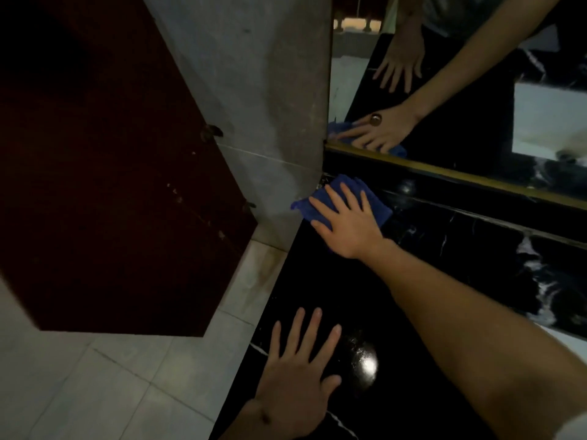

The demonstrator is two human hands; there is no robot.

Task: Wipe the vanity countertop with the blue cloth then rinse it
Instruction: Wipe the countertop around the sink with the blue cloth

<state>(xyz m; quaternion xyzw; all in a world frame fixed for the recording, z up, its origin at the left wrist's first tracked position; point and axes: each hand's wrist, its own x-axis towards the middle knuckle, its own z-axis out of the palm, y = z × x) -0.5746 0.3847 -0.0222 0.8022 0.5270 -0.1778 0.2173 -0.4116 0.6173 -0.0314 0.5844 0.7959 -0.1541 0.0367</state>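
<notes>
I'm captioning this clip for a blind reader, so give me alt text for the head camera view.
A right hand presses a blue cloth flat into the far corner of a glossy black marble countertop, where wall meets mirror. The left hand rests spread on the counter's near edge.

A right hand [347, 222] lies flat, fingers [349, 193] spread, pressing a blue cloth [317, 198] onto a glossy black worktop [460, 236] at its far corner, beside a grey wall [254, 90]. The left hand [295, 376] rests palm down, spread, on the near worktop. A mirror [476, 106] behind reflects both hands. A dark red door [111, 185] stands left, above pale floor tiles [95, 392].
</notes>
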